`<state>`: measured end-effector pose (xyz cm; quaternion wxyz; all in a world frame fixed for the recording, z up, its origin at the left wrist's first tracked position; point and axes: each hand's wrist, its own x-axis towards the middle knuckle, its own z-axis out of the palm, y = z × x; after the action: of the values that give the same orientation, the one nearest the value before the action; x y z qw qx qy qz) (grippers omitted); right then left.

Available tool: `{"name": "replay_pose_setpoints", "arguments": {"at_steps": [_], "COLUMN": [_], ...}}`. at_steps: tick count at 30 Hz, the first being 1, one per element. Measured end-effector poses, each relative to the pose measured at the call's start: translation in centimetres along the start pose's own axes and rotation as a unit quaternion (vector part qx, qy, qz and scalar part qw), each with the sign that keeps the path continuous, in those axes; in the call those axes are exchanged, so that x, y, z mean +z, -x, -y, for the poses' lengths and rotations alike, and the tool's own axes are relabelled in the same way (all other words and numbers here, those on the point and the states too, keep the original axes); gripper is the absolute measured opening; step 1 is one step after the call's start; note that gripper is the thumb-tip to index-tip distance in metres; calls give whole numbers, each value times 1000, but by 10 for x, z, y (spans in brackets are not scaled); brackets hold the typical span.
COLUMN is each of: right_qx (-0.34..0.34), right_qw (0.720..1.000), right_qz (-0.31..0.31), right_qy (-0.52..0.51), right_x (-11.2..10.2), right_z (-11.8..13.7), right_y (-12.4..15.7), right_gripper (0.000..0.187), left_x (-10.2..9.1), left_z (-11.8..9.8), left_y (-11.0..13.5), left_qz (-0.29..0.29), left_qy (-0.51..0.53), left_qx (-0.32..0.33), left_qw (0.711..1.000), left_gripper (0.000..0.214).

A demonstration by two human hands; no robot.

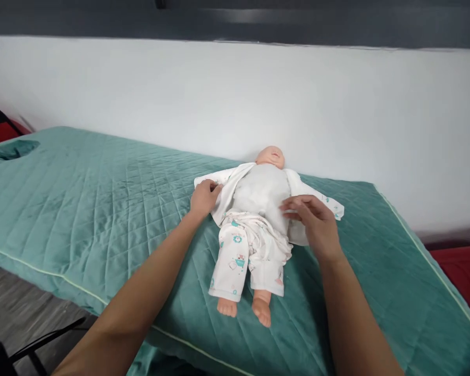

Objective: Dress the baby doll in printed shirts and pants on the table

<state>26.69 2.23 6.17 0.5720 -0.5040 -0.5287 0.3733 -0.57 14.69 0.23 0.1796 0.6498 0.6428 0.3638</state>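
A baby doll [263, 190] lies on its back on a green padded bed [102, 209]. It is on the far side of the bed, with its head right by the white wall [258, 94] and its bare feet [245, 308] pointing near.

The doll's white top [229, 188] is open, and its two sides are spread out flat on the bed. The doll also wears white trousers [237, 258] with little pictures on them.

The left hand [204, 197] pinches the left side of the white top at its edge. The right hand [315, 222] is loose, with its fingers spread and nothing in it. It is just over the doll's hip and the right side of the top. I cannot tell if it touches them.

There is a hole [13, 150] in the bed at the far left end.
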Motion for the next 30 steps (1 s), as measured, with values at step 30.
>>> {"name": "replay_pose_setpoints", "arguments": {"at_steps": [30], "right_qx": [111], "right_qw": [866], "right_qz": [-173], "right_qy": [456], "right_x": [-89], "right_z": [-52], "right_y": [-26], "right_gripper": [36], "left_x": [-27], "left_z": [16], "left_y": [-20], "left_qz": [53], "left_qy": [-77], "left_qx": [-56], "left_qw": [994], "left_gripper": [24]}}
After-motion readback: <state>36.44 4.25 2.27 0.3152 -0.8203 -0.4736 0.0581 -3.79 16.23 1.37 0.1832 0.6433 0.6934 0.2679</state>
